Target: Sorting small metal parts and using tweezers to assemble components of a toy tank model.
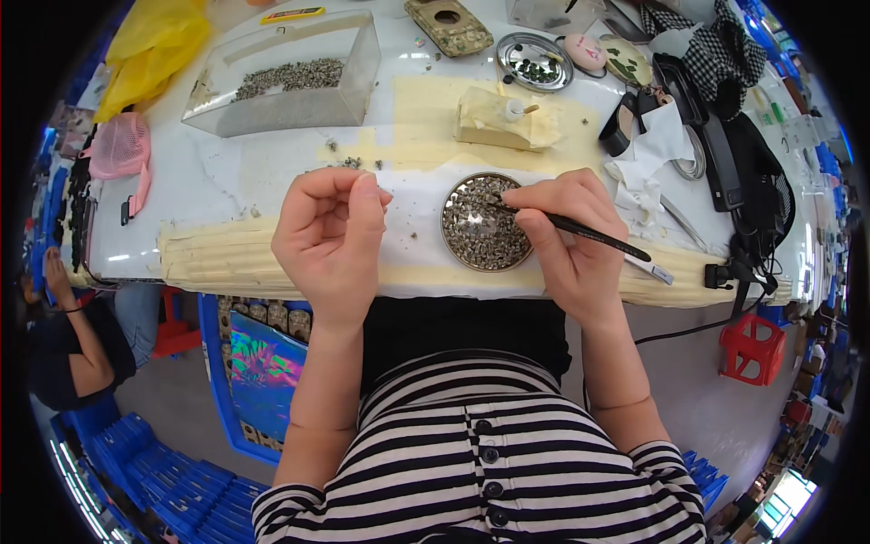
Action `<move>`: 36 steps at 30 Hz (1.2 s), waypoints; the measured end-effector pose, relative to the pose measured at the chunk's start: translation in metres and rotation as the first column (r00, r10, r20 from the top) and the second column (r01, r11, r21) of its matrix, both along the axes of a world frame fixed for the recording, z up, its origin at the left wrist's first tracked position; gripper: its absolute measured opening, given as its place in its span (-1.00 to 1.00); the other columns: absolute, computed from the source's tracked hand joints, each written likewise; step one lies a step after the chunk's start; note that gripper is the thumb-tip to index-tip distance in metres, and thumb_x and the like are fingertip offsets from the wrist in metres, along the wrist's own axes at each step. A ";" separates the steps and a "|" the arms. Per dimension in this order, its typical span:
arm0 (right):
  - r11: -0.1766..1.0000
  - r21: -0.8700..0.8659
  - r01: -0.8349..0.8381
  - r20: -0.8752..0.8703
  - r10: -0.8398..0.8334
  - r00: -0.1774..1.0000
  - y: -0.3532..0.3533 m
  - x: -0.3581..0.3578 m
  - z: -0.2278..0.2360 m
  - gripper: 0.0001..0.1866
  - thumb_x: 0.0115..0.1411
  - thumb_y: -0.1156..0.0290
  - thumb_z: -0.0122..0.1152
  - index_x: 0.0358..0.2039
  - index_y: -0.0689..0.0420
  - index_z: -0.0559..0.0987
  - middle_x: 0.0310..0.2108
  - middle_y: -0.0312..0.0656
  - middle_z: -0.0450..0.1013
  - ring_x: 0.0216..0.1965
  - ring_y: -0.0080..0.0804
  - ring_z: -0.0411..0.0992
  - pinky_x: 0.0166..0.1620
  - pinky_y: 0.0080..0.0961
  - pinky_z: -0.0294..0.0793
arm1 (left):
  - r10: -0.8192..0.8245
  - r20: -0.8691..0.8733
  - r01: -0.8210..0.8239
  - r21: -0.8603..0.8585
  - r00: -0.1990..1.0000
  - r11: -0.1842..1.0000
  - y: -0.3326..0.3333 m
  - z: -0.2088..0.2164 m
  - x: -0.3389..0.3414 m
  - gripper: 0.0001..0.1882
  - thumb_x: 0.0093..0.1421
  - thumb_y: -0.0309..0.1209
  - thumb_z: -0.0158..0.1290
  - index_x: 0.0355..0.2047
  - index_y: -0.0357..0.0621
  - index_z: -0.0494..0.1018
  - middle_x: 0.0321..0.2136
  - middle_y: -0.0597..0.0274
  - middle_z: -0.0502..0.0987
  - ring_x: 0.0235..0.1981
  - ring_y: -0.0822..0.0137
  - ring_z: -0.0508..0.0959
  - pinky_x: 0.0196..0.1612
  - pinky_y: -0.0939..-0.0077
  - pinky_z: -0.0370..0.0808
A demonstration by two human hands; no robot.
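My right hand grips slim black tweezers. Their tip reaches over a round dish filled with small silvery metal pieces. To the left of the dish, my left hand is raised above the table edge with thumb and forefinger pinched together. Whatever lies between those fingertips is too small or hidden to make out. A few loose metal pieces lie on the table just beyond the left hand.
At the back left stands a clear box holding more metal pieces. Beyond the dish sit a paper-wrapped block, a round tin and a camouflage-patterned case. Straps and white tissue crowd the right. A co-worker's arm shows at left.
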State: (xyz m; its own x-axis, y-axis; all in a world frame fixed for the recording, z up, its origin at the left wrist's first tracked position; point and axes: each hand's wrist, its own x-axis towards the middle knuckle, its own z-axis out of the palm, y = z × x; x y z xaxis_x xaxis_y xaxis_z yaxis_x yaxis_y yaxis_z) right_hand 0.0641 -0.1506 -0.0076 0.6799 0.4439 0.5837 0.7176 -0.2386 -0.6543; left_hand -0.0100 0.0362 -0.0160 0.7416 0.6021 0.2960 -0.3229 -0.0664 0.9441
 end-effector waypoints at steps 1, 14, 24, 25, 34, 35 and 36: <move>1.000 0.002 0.005 -0.019 -0.005 1.000 0.000 -0.001 0.001 -0.92 0.02 0.42 0.28 -0.45 0.12 0.59 -0.54 -0.29 0.49 -0.49 -0.35 0.31 -0.32 -0.49 0.29 | -0.001 -0.001 0.001 -0.018 1.000 1.000 0.000 0.001 0.000 -0.97 0.19 -0.56 0.00 -0.39 -0.28 0.39 -0.55 0.24 0.50 -0.59 0.57 0.40 -0.49 0.73 0.36; 0.999 -0.039 0.012 -0.062 -0.014 0.998 -0.004 -0.001 0.002 -0.85 -0.02 0.40 0.32 -0.41 0.12 0.59 -0.49 -0.26 0.50 -0.47 -0.33 0.31 -0.33 -0.51 0.28 | -0.045 0.015 0.045 0.002 0.999 0.999 0.002 -0.003 -0.010 -0.90 0.13 -0.63 0.04 -0.33 -0.32 0.37 -0.49 0.18 0.52 -0.55 0.60 0.44 -0.45 0.77 0.39; 0.996 -0.081 -0.030 -0.146 0.018 0.989 -0.005 0.002 0.005 -0.83 -0.04 0.36 0.34 -0.43 0.13 0.60 -0.55 -0.28 0.47 -0.48 -0.34 0.29 -0.35 -0.51 0.29 | -0.098 0.044 0.096 0.044 0.994 0.994 0.003 -0.004 -0.007 -0.90 0.12 -0.68 -0.04 -0.33 -0.31 0.34 -0.52 0.12 0.46 -0.58 0.51 0.39 -0.50 0.71 0.36; 0.997 -0.074 -0.018 -0.144 0.008 0.990 -0.005 0.003 0.006 -0.83 -0.04 0.35 0.34 -0.44 0.13 0.60 -0.55 -0.28 0.47 -0.48 -0.34 0.30 -0.35 -0.51 0.29 | -0.094 0.040 0.092 0.061 0.995 0.994 0.002 -0.003 -0.006 -0.91 0.14 -0.66 -0.08 -0.33 -0.30 0.34 -0.54 0.11 0.45 -0.60 0.49 0.36 -0.53 0.70 0.33; 0.989 -0.130 0.073 -0.092 -0.085 0.992 0.000 0.004 0.006 -0.82 -0.06 0.37 0.35 -0.42 0.12 0.61 -0.50 -0.29 0.51 -0.47 -0.36 0.30 -0.34 -0.54 0.30 | -0.164 0.054 0.163 0.026 0.985 0.986 0.008 -0.004 -0.007 -0.87 0.11 -0.68 -0.01 -0.33 -0.28 0.32 -0.50 0.12 0.47 -0.56 0.51 0.39 -0.44 0.70 0.39; 0.986 -0.148 0.079 -0.086 -0.092 0.992 0.001 0.004 0.006 -0.82 -0.06 0.37 0.35 -0.42 0.12 0.61 -0.49 -0.29 0.51 -0.46 -0.36 0.30 -0.33 -0.54 0.30 | -0.166 0.055 0.164 0.026 0.985 0.986 0.008 -0.004 -0.007 -0.87 0.11 -0.67 -0.01 -0.33 -0.27 0.32 -0.51 0.12 0.47 -0.56 0.51 0.39 -0.44 0.70 0.39; 0.986 -0.148 0.080 -0.081 -0.092 0.992 0.002 0.004 0.006 -0.83 -0.06 0.37 0.35 -0.42 0.12 0.61 -0.49 -0.30 0.51 -0.46 -0.36 0.30 -0.33 -0.55 0.30 | -0.170 0.056 0.169 0.027 0.984 0.985 0.008 -0.004 -0.006 -0.87 0.11 -0.67 0.00 -0.33 -0.27 0.32 -0.51 0.11 0.47 -0.56 0.51 0.39 -0.44 0.70 0.39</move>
State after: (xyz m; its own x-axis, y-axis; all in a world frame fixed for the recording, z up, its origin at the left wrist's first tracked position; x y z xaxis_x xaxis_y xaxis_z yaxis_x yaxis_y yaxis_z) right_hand 0.0684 -0.1481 -0.0018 0.7646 0.4565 0.4550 0.6321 -0.3932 -0.6677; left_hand -0.0163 0.0440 -0.0198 0.8136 0.4621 0.3530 -0.3849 -0.0271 0.9225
